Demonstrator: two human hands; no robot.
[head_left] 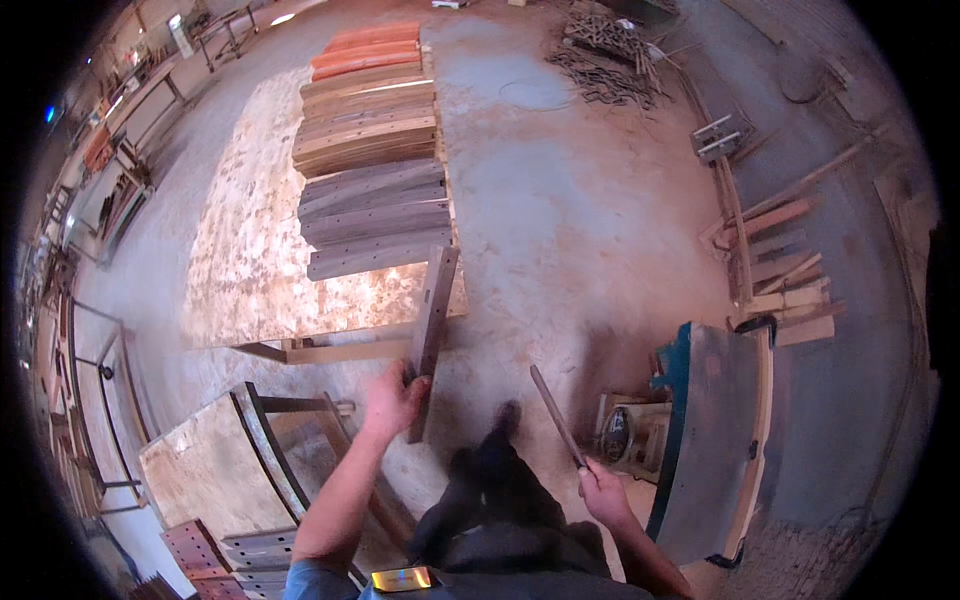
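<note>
My left hand (394,400) is closed round the lower part of a brown wooden board (433,312) with holes or slots along its face. The board stands steeply in front of me, its upper end by the near edge of a low table (245,240). In my right hand (602,492) is a long, thin, dark file (555,412), gripped at its near end and pointing forward and left. File and board are apart. A row of dark boards with holes (375,215) lies on the table, with lighter wooden boards (365,125) and orange-red ones (370,45) behind.
At the lower left stands a smaller table (205,455) with reddish drilled boards (195,548) beside it. A curved grey-topped bench (705,430) is close on my right. Wood offcuts (790,270) lie further right, and a scrap heap (610,60) sits at the back.
</note>
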